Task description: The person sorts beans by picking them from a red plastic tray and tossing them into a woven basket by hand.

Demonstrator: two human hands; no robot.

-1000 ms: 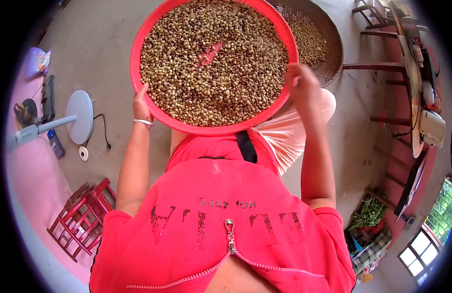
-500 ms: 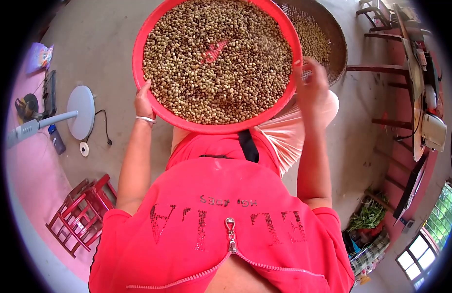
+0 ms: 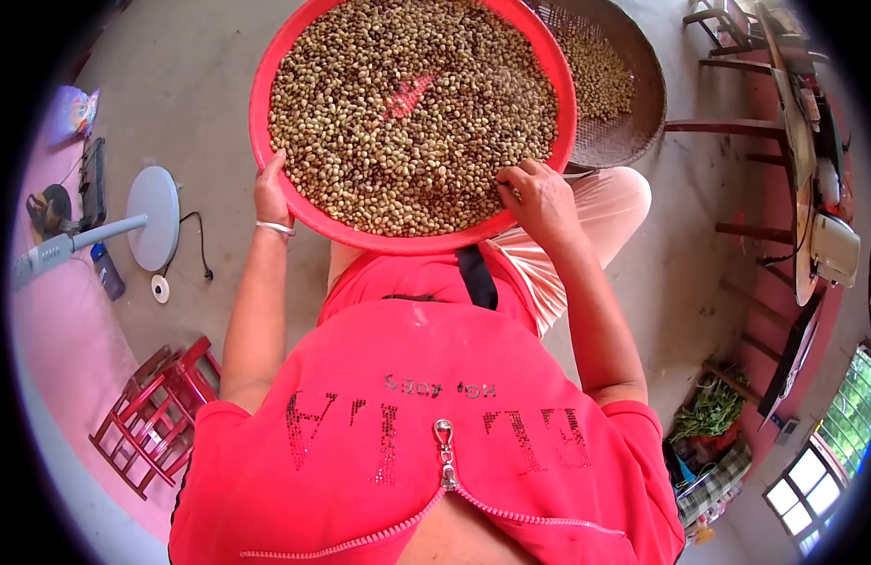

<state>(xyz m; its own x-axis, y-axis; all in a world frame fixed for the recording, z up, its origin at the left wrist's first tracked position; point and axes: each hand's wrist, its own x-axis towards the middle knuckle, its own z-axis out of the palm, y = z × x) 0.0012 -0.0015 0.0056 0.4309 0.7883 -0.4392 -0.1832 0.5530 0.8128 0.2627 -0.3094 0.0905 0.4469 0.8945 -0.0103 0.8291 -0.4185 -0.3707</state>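
A round red tray [image 3: 263, 85] full of small green-brown beans [image 3: 398, 113] rests over my lap, with a small bare red patch near its middle. My left hand [image 3: 273, 193] grips the tray's rim at the lower left, thumb on top and the other fingers hidden below. Over the tray's right edge, my right hand [image 3: 539, 196] reaches in with its fingertips pinched together at the beans. Whatever lies between those fingertips is too small to make out.
Beyond the tray at the right, a woven basket [image 3: 643, 71] holds more beans. A pale fan [image 3: 154, 218] and red stools [image 3: 158, 414] are at the left. Wooden furniture [image 3: 727, 127] lines the right side, with green plants [image 3: 709, 414] lower down.
My right hand has moved left, from outside the tray's right rim to the beans inside it. My left hand still holds the rim.
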